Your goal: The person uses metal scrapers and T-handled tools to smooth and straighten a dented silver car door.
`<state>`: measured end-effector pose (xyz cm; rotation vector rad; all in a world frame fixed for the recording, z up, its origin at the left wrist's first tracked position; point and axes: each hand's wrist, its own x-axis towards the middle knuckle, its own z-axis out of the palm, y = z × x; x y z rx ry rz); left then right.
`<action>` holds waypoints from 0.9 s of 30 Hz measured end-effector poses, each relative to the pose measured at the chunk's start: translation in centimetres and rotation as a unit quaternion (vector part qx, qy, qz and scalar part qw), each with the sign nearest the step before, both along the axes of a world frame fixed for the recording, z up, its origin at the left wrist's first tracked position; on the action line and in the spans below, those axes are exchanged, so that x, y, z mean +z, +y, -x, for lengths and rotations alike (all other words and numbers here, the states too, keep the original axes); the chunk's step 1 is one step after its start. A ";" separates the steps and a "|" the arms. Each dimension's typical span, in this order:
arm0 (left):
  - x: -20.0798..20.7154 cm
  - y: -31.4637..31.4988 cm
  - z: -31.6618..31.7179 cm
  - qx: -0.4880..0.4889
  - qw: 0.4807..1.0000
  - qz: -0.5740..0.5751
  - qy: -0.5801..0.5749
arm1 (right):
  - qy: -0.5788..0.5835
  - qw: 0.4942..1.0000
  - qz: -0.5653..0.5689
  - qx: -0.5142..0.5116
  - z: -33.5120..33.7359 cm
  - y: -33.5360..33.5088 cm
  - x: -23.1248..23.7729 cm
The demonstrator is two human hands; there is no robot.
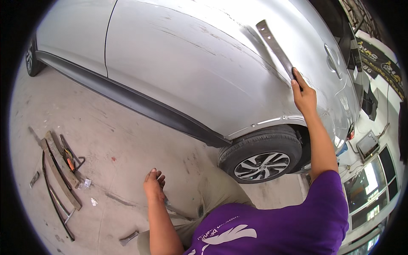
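The right hand (304, 95) grips a flat bar (275, 49) over the scratched silver panel (182, 53) — panel work seems in hand (contact unclear). The left hand (154, 185) hangs half-curled, seemingly empty; a stroke would call for squaring the bar.

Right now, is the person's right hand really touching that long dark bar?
Touching. In the head view, the right hand grips the long dark bar, fingers and thumb closed around its lower end.

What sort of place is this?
Probably a car body repair shop: the silver car has long scratches along its side, the right hand holds a flat bar, and more bars lie on the floor.
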<state>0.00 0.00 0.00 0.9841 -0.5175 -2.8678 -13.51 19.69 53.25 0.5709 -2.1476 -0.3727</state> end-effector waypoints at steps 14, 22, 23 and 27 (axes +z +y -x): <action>-3.4 -13.2 -4.6 0.026 0.995 0.078 -0.056 | 0.026 0.988 0.098 0.120 0.1 -2.1 -11.5; -3.1 -12.2 -4.0 0.026 0.997 0.069 -0.037 | -0.053 0.995 0.041 -0.069 0.3 -10.5 -9.7; -3.0 -12.2 -3.8 0.029 0.996 0.073 -0.033 | -0.058 0.995 0.058 -0.056 0.1 -11.9 -9.1; -2.3 -12.0 -3.7 0.045 0.996 0.073 -0.030 | -0.076 0.994 0.075 -0.017 0.2 -15.9 -8.7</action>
